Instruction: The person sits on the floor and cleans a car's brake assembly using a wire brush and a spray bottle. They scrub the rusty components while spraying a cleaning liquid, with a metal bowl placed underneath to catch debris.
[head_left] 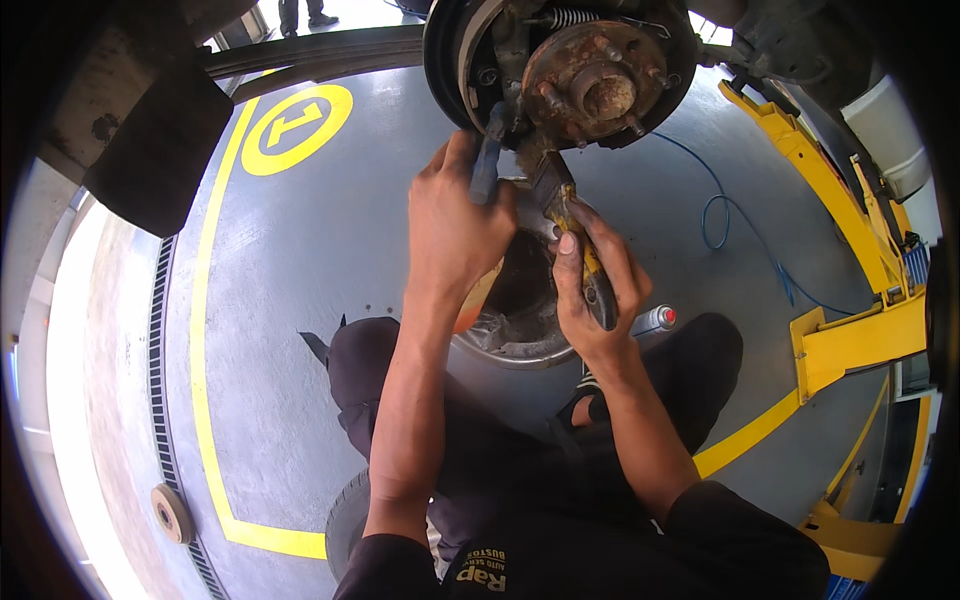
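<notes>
Above my hands hangs a rear drum brake assembly with its drum off: a rusty wheel hub (597,83) with studs, a curved brake shoe (470,62) and a coil spring (573,17). My left hand (455,225) is closed around a dark blue-grey cylindrical tool (487,160), its upper end up against the lower left of the assembly. My right hand (605,275) grips a paintbrush (565,205) with a worn yellow and black handle. Its bristles point up, just under the hub; whether they touch it I cannot tell. Something orange shows partly behind my left wrist.
Below my hands a metal wheel rim (530,350) lies on the grey floor, a spray can (655,320) beside it. A yellow lift arm (860,340) and a blue hose (720,205) are to the right. A leaf spring (320,55) runs left. A tyre (350,515) is near me.
</notes>
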